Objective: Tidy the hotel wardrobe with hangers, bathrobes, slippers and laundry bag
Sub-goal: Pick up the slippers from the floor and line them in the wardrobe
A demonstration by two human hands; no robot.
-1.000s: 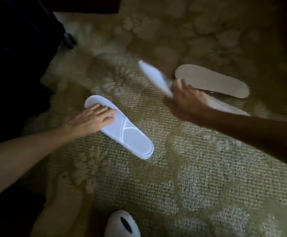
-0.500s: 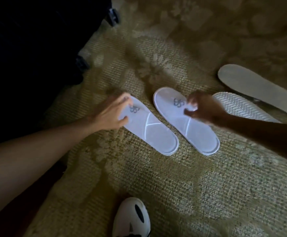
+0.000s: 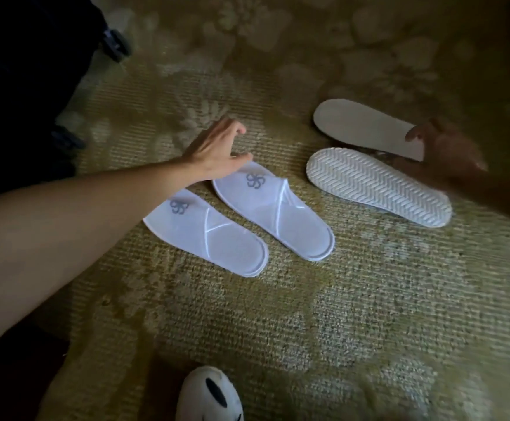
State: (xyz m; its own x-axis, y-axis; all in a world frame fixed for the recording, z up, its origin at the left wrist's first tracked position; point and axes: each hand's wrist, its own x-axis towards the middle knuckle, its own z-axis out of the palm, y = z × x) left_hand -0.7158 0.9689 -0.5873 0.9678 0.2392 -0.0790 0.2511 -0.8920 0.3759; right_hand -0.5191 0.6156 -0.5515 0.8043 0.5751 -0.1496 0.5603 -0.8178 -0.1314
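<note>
Four slippers are lying on the carpet (image 3: pixel 369 299): upright pair (image 3: pixel 238 220) near-left, overturned pair (image 3: pixel 375 174) far-right, long axes slanting far-left to near-right. We are resting our right hand (image 3: pixel 448 153), fingers apart, on them; left hand (image 3: pixel 217 150) is hovering spread, empty.

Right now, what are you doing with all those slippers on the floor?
A person is sorting hotel slippers on the patterned carpet. Two white slippers lie side by side, right way up, logos showing. The left hand hovers open by their front ends. Two more slippers lie upside down, soles up, to the right. The right hand reaches for those, at the end of the farther one. Neither hand clearly grips anything yet.
</note>
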